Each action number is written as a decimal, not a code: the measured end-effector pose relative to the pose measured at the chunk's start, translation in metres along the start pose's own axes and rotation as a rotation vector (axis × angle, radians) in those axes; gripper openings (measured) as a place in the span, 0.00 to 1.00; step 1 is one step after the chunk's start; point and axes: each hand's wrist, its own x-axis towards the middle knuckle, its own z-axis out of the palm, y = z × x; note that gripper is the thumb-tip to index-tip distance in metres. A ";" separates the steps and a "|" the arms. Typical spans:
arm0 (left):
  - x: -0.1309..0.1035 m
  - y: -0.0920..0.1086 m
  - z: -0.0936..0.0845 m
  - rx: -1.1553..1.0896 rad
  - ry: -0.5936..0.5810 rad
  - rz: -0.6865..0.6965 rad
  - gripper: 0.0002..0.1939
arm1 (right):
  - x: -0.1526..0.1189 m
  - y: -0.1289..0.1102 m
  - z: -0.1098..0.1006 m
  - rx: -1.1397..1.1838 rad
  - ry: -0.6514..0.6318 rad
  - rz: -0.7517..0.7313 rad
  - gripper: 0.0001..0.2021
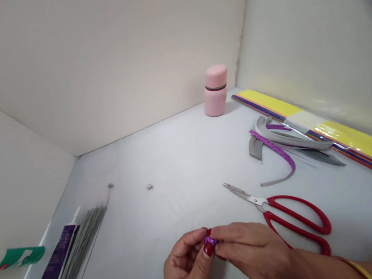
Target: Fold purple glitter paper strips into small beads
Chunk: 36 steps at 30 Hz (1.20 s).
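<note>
Now then, purple piece (212,240): it sat low and near the centre of the view, over the bench (182,158), mostly covered by fingers, with only a shiny purple glint peeking out.
Left hand (186,266): thumb and forefinger were pinched tight on that piece, a red thumbnail right across it, other fingers curled in behind; grip closed down, and it had hold!
Right hand (256,247): it lay in from the lower right, fingertips pressed together on the other side of the same piece, that grip closed on it too; a yellow band (356,268) circled the wrist.
Red-handled scissors (260,201): just beyond the right hand they lay, tips pointing up and left, one handle partly hidden behind that hand.
Purple strip (273,145): farther back it curved, over a loose heap of grey strips (293,138).
Yellow-topped pack (281,104): long and glossy, it ran along the right wall.
Pink bottle (215,91): upright, near the back corner.
Small silvery bit (150,187): alone on the open bench, left of centre.
Wire bundle (80,260): slanting at the left, and just beside it, a purple-and-white tube (59,256), nozzle uppermost.
</note>
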 end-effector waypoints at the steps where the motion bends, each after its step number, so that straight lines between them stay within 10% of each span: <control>1: 0.000 0.000 0.000 0.018 0.008 0.014 0.13 | 0.000 0.000 0.000 0.003 -0.002 -0.011 0.10; 17: -0.005 0.010 -0.003 0.173 -0.182 0.142 0.07 | 0.006 -0.003 -0.003 0.365 -0.026 0.253 0.10; 36: 0.006 0.009 -0.013 -0.118 -0.337 -0.152 0.12 | 0.008 -0.002 -0.002 0.730 -0.054 0.437 0.06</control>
